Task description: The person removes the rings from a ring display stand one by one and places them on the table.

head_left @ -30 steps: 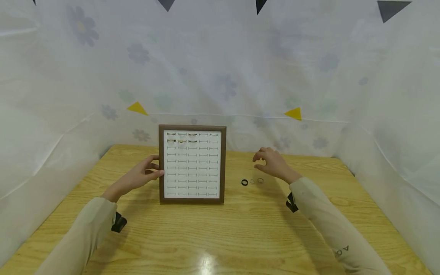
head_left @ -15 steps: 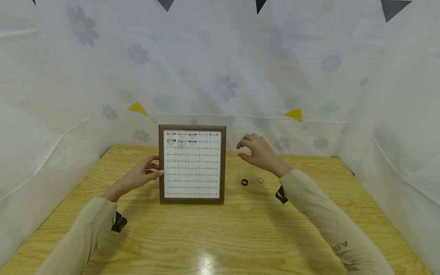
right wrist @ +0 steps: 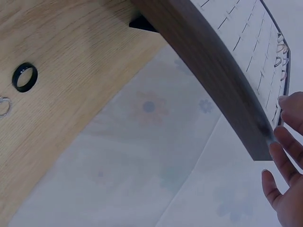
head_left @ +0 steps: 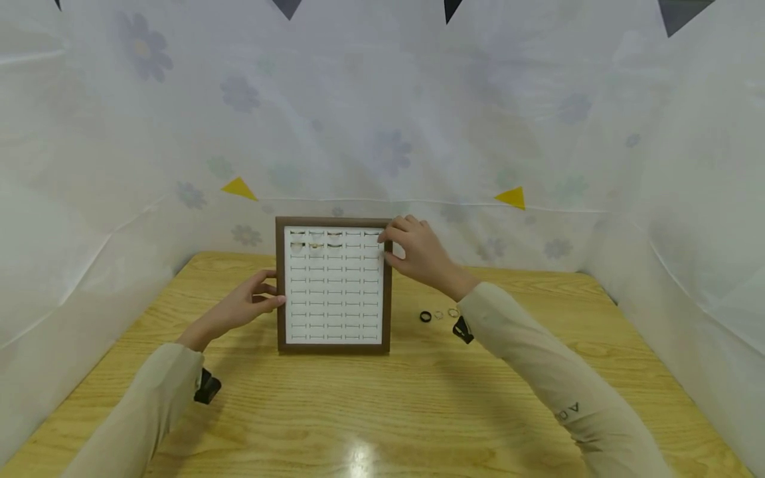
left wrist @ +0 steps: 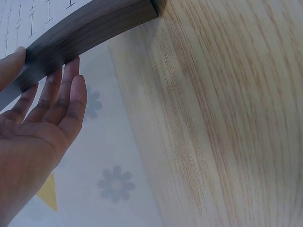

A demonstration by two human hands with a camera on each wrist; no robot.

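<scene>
A ring display board (head_left: 333, 285) with a brown frame and white slotted face stands upright mid-table; several rings sit in its top two rows. My left hand (head_left: 257, 302) rests against the frame's left edge (left wrist: 94, 21) with straight fingers, thumb at the front. My right hand (head_left: 412, 249) is at the board's upper right corner (right wrist: 208, 61), thumb before the face and fingers by the frame's side. Whether it pinches anything is too small to see. A black ring (head_left: 425, 317) (right wrist: 24, 77) and two thin rings (head_left: 438, 315) (head_left: 452, 313) lie on the table right of the board.
The wooden table (head_left: 382, 411) is walled in by a white flowered cloth (head_left: 382, 133) behind and on both sides. The board's back prop (right wrist: 142, 23) shows near the table. Wrist cameras (head_left: 206, 387) (head_left: 462, 329) hang under both sleeves.
My right hand has risen from above the loose rings and travelled left to the board's upper right corner. The left hand, the board and the three rings on the table have stayed put.
</scene>
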